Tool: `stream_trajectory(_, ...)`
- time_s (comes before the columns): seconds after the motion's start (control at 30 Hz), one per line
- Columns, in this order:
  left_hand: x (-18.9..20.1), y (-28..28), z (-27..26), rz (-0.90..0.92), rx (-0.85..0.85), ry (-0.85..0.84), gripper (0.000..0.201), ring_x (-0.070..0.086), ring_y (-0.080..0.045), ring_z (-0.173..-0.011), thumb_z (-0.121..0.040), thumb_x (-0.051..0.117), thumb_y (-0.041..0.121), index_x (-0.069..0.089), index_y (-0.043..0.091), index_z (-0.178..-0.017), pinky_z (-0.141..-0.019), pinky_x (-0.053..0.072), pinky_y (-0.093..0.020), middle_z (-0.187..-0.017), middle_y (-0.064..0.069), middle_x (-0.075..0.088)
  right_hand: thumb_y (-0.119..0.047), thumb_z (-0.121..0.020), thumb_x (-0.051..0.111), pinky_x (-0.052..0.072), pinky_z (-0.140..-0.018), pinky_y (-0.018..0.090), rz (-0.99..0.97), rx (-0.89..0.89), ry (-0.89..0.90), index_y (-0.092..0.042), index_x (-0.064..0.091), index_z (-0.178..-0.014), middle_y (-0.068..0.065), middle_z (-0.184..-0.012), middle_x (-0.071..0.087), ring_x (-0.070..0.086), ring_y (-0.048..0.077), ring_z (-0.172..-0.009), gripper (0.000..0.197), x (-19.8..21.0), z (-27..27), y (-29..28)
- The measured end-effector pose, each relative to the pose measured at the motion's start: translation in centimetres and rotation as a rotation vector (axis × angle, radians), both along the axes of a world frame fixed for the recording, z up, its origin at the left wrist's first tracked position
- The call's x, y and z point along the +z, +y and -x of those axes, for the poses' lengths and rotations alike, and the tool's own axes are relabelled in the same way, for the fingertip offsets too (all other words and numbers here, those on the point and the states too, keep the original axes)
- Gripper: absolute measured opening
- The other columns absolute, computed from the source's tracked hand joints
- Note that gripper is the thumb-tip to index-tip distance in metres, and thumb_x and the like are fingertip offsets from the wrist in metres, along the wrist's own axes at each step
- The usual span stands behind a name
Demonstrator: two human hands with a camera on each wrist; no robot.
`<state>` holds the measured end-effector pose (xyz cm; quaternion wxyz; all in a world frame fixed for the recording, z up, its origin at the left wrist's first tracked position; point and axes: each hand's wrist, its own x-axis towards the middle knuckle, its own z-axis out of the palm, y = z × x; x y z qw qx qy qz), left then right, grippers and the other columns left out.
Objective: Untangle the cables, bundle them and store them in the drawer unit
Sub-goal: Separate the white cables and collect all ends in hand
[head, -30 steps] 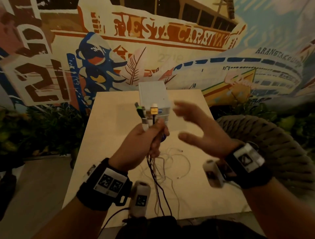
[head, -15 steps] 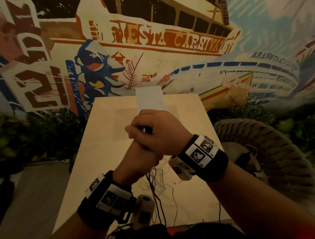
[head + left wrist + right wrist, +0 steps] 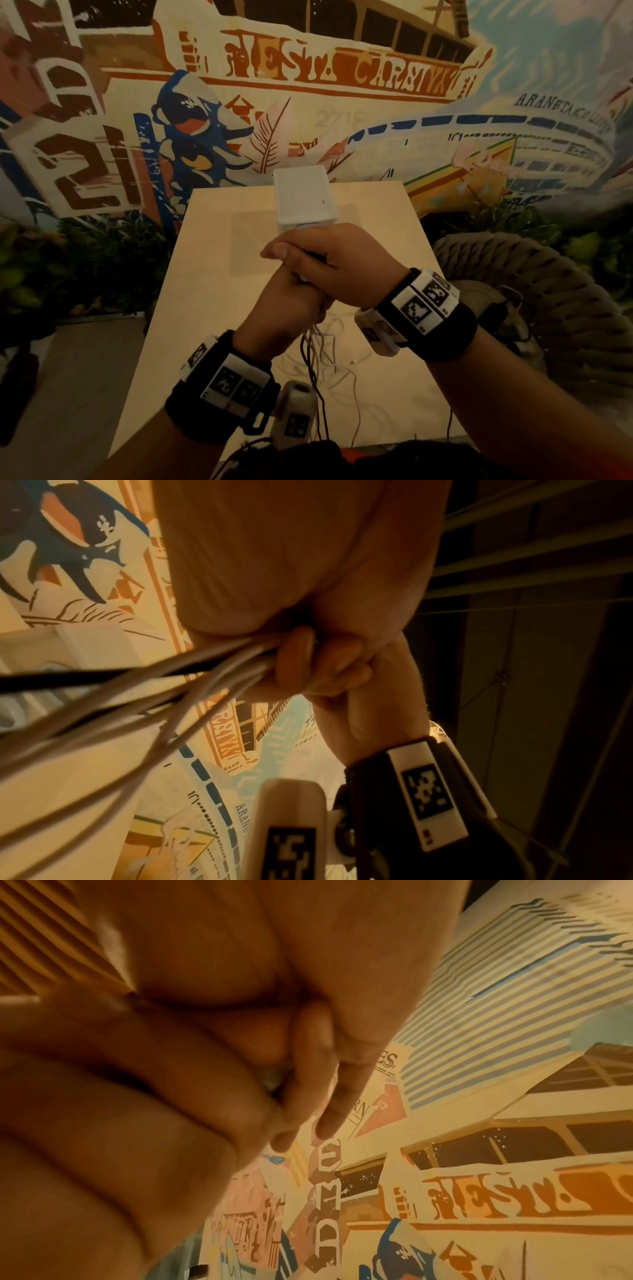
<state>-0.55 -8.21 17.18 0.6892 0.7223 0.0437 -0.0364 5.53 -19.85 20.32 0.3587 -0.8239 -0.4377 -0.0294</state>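
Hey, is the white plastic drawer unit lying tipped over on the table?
No, the white plastic drawer unit stands upright on the light wooden table, beyond the clasped hands.

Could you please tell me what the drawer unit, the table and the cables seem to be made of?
Drawer unit: probably plastic, since its white shell is smooth and matte with rounded edges.
Table: seemingly pale wood or laminate, flat and matte; no grain is discernible.
Cables: flexible rubbery or plastic sheathing, mostly pale, one black, with smooth, slightly glossy jackets.

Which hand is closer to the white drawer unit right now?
Right. The right hand sits on top of the left hand, just in front of the drawer unit. The left grips the cables lower, nearer the person.
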Motion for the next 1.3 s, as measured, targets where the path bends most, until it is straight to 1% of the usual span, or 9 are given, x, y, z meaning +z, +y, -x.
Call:
stream_trajectory(0.1, 0.7, 0.0, -0.5, 0.159, -0.01, 0.03, 0.023, 0.039, -0.015, -0.051, -0.102, 0.05, 0.008, 0.052, 0.023, -0.084, -0.05, 0.037, -0.024, -0.06, -0.004, 0.044, -0.037, -0.099, 0.061, 0.049, -0.102, 0.026, -0.242, 0.01, 0.233, -0.031, 0.043, -0.149, -0.009, -0.14, 0.058, 0.055, -0.001, -0.124, 0.053, -0.3, -0.3, -0.6)
stream_trajectory(0.2, 2.1, 0.3, -0.9, 0.303, 0.011, -0.038, 0.03, 0.037, -0.013, -0.044, -0.099, 0.057, 0.029, 0.054, 0.008, -0.078, -0.043, 0.033, -0.022, -0.054, -0.003, 0.043, -0.029, -0.096, 0.067, 0.057, -0.086, 0.028, -0.458, 0.109, 0.617, -0.03, 0.03, -0.154, 0.003, -0.133, 0.061, 0.066, 0.001, -0.107, 0.069, -2.1, 0.3, -0.2)
stream_trajectory(0.27, 2.8, 1.1, -1.3, 0.321, 0.037, -0.074, 0.039, 0.039, -0.012, -0.039, -0.099, 0.058, 0.036, 0.054, 0.011, -0.069, -0.042, 0.035, -0.023, -0.048, 0.0, 0.044, -0.053, -0.088, 0.069, 0.054, -0.078, 0.026, -0.393, 0.185, 0.8, -0.041, 0.048, -0.136, -0.007, -0.113, 0.07, 0.069, 0.001, -0.09, 0.053, -3.7, 0.9, 0.3)
stream_trajectory(0.33, 2.8, 2.1, -1.7, 0.255, 0.045, -0.098, 0.046, 0.037, -0.018, -0.036, -0.102, 0.054, 0.041, 0.053, 0.01, -0.068, -0.044, 0.036, -0.026, -0.043, -0.004, 0.039, -0.069, -0.08, 0.066, 0.047, -0.063, 0.029, -0.3, 0.221, 0.872, -0.05, 0.063, -0.099, -0.014, -0.075, 0.065, 0.06, 0.007, -0.063, 0.027, -4.7, 1.5, 0.5)
stream_trajectory(0.43, 2.9, 3.7, -1.7, 0.22, 0.079, -0.084, 0.046, 0.036, -0.022, -0.036, -0.098, 0.054, 0.048, 0.052, 0.011, -0.069, -0.046, 0.036, -0.031, -0.041, -0.005, 0.037, -0.056, -0.095, 0.059, 0.038, -0.054, 0.03, -0.155, 0.169, 0.89, -0.036, 0.068, -0.08, -0.011, -0.057, 0.043, 0.039, 0.012, -0.049, 0.026, -6.3, 2.0, 0.3)
stream_trajectory(0.57, 3.5, 6.9, -2.0, 0.379, 0.144, -0.057, 0.045, 0.023, -0.01, -0.037, -0.102, 0.049, 0.047, 0.045, 0.018, -0.068, -0.042, 0.023, -0.026, -0.046, 0.005, 0.03, -0.053, -0.097, 0.057, 0.045, -0.06, 0.031, 0.15, -0.013, 0.971, -0.022, 0.048, -0.064, -0.002, -0.058, 0.045, 0.046, 0.018, -0.054, 0.046, -11.6, 3.2, -1.8)
stream_trajectory(0.8, 3.1, 10.6, -1.1, 0.408, 0.227, 0.009, 0.051, 0.012, -0.009, -0.043, -0.106, 0.04, 0.049, 0.037, 0.024, -0.062, -0.043, 0.014, -0.026, -0.053, 0.007, 0.017, -0.055, -0.095, 0.059, 0.046, -0.063, 0.032, 0.377, -0.205, 1.113, -0.019, 0.048, -0.056, 0.001, -0.052, 0.051, 0.05, 0.017, -0.051, 0.054, -21.2, 5.5, -8.7)
stream_trajectory(1.1, 2.9, 9.9, -0.6, 0.353, 0.149, 0.059, 0.052, 0.011, -0.008, -0.039, -0.105, 0.04, 0.05, 0.034, 0.025, -0.06, -0.042, 0.011, -0.026, -0.048, 0.008, 0.017, -0.06, -0.095, 0.055, 0.042, -0.058, 0.028, 0.55, -0.335, 1.107, -0.018, 0.048, -0.066, 0.0, -0.056, 0.048, 0.049, 0.014, -0.05, 0.051, -26.2, 10.2, -12.4)
stream_trajectory(1.3, 1.2, 8.0, 0.2, 0.345, 0.067, 0.133, 0.048, 0.012, -0.009, -0.04, -0.103, 0.046, 0.045, 0.031, 0.023, -0.063, -0.042, 0.012, -0.026, -0.049, 0.006, 0.017, -0.067, -0.09, 0.055, 0.048, -0.066, 0.023, 0.681, -0.281, 1.066, -0.019, 0.07, -0.091, 0.0, -0.082, 0.07, 0.064, 0.01, -0.072, 0.051, -27.2, 11.7, -12.9)
